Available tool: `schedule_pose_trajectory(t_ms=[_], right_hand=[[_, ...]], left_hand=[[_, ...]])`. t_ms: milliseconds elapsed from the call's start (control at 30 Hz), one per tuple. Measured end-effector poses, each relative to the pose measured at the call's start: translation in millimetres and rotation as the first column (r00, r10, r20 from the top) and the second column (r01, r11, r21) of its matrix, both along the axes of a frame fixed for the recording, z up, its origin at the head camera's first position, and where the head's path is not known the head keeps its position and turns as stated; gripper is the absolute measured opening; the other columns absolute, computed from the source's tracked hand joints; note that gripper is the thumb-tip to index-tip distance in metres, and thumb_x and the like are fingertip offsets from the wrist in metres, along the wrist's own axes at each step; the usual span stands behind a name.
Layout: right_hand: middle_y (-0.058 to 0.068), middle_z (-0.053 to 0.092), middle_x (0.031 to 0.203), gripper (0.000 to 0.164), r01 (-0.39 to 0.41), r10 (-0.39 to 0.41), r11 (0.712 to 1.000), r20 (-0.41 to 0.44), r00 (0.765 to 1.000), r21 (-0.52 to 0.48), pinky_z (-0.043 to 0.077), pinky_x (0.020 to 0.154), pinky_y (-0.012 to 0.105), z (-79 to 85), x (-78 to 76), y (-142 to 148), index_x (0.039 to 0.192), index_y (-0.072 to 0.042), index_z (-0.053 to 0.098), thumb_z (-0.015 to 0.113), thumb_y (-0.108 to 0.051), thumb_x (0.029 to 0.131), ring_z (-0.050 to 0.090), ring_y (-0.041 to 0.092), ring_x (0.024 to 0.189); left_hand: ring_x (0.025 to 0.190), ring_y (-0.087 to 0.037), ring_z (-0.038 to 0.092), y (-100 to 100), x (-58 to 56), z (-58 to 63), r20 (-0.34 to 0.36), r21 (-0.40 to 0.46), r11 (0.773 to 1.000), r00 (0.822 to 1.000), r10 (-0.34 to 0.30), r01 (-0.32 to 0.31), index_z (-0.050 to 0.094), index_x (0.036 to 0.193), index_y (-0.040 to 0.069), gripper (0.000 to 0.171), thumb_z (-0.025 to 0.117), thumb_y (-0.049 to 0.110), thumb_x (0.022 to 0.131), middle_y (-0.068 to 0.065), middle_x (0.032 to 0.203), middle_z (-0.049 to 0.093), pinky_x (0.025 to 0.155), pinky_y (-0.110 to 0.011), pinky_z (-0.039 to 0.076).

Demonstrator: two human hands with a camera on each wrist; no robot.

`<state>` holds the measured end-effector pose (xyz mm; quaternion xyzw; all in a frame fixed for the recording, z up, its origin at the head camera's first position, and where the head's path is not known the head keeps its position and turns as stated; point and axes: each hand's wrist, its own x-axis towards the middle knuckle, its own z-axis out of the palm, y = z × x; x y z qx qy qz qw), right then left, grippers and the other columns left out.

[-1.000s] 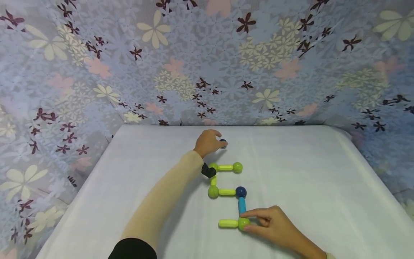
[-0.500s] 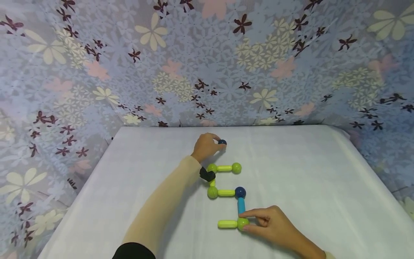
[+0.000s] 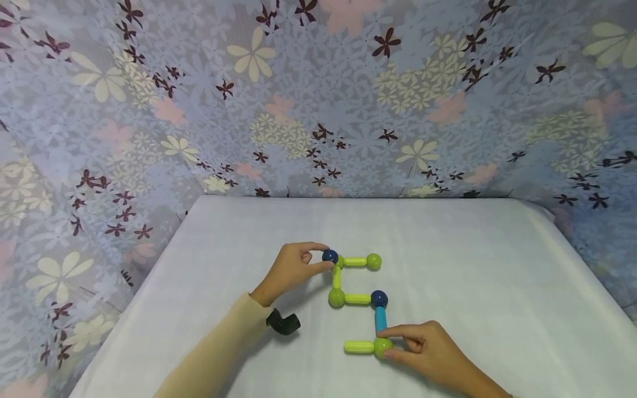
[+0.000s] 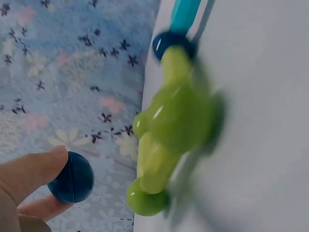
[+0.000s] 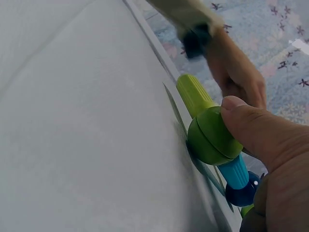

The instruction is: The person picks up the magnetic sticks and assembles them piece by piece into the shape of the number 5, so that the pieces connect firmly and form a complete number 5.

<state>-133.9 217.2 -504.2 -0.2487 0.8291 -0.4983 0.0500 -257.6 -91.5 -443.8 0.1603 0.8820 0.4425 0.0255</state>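
Observation:
My left hand (image 3: 294, 266) pinches a dark blue ball (image 4: 73, 178) between thumb and finger, raised above the table. In the head view that ball overlaps the upper-left green ball of a chain of balls and rods. My right hand (image 3: 429, 349) pinches the chain's nearest green ball (image 5: 212, 135). From this ball a lime rod (image 3: 359, 347) points left, its far end bare, and a light blue rod (image 3: 380, 320) leads up to a second dark blue ball (image 3: 379, 299). Lime rods and green balls continue from there, ending at a green ball (image 3: 374, 261).
A white cloth covers the table (image 3: 473, 265). Behind and at the sides hangs a flowered fabric (image 3: 348, 99). On the left wrist sits a black curved piece (image 3: 283, 322), close over the table beside the chain.
My left hand has come back toward me from the far side of the table, bringing the dark blue ball beside the chain's upper-left corner. The right hand keeps its grip on the near green ball.

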Motion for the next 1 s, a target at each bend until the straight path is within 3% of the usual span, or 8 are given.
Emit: schedule_pose_trajectory(t_ms=[233,367,467,533,733,1000], right_hand=[[-0.019,0.032,0.057,0.024,0.033,-0.033,0.999,-0.025,0.999,0.005,0.029,0.044,0.019,0.0,1.9,0,0.110,-0.026,0.080,0.082,-0.034,0.088,0.028,-0.006,0.051],[-0.020,0.031,0.056,0.024,0.051,-0.051,0.999,-0.042,0.998,0.007,0.030,0.043,0.019,1.9,4.1,1,0.110,-0.025,0.081,0.082,-0.032,0.087,0.027,-0.006,0.050],[-0.018,0.033,0.055,0.024,0.051,-0.051,0.999,-0.029,0.998,-0.003,0.030,0.043,0.019,1.7,4.8,1,0.111,-0.023,0.080,0.082,-0.030,0.088,0.028,-0.006,0.050],[-0.018,0.033,0.055,0.025,0.047,-0.047,0.999,-0.016,0.999,-0.008,0.030,0.043,0.019,0.8,5.0,-1,0.112,-0.022,0.080,0.082,-0.030,0.088,0.028,-0.006,0.050],[-0.018,0.033,0.056,0.026,0.034,-0.034,0.999,0.028,0.999,-0.004,0.032,0.043,0.020,-0.9,5.0,-7,0.113,-0.021,0.080,0.081,-0.030,0.089,0.029,-0.005,0.050],[-0.019,0.033,0.056,0.024,0.043,-0.042,0.999,-0.032,0.999,0.021,0.033,0.044,0.020,0.5,4.5,-11,0.111,-0.023,0.081,0.082,-0.030,0.088,0.029,-0.006,0.050]], left_hand=[[0.048,-0.006,0.027,-31,63.6,-29.2,0.088,0.051,0.996,0.993,-0.083,0.079,0.079,0.113,0.024,0.035,0.086,0.039,0.083,0.011,0.054,0.032,0.045,-0.022,0.024],[0.048,-0.004,0.025,-31,86.7,-39.6,0.091,0.073,0.980,0.977,-0.192,0.186,0.078,0.114,0.025,0.035,0.085,0.043,0.084,0.012,0.054,0.029,0.048,-0.021,0.026],[0.048,-0.003,0.023,-28,94.8,-44.0,0.071,0.082,0.960,0.959,-0.275,0.269,0.078,0.115,0.025,0.036,0.083,0.044,0.085,0.013,0.054,0.027,0.051,-0.019,0.027],[0.049,-0.002,0.022,-27,97.8,-46.5,0.065,0.080,0.953,0.953,-0.297,0.292,0.078,0.115,0.026,0.035,0.083,0.043,0.085,0.014,0.054,0.026,0.052,-0.018,0.026],[0.049,0.000,0.024,-28,102.2,-50.3,0.069,0.057,0.957,0.955,-0.290,0.286,0.079,0.111,0.027,0.030,0.086,0.039,0.084,0.015,0.053,0.029,0.051,-0.018,0.025],[0.047,0.003,0.023,-26,106.2,-52.2,0.034,0.034,0.949,0.949,-0.314,0.313,0.079,0.112,0.027,0.032,0.085,0.041,0.084,0.018,0.051,0.029,0.048,-0.018,0.024]])
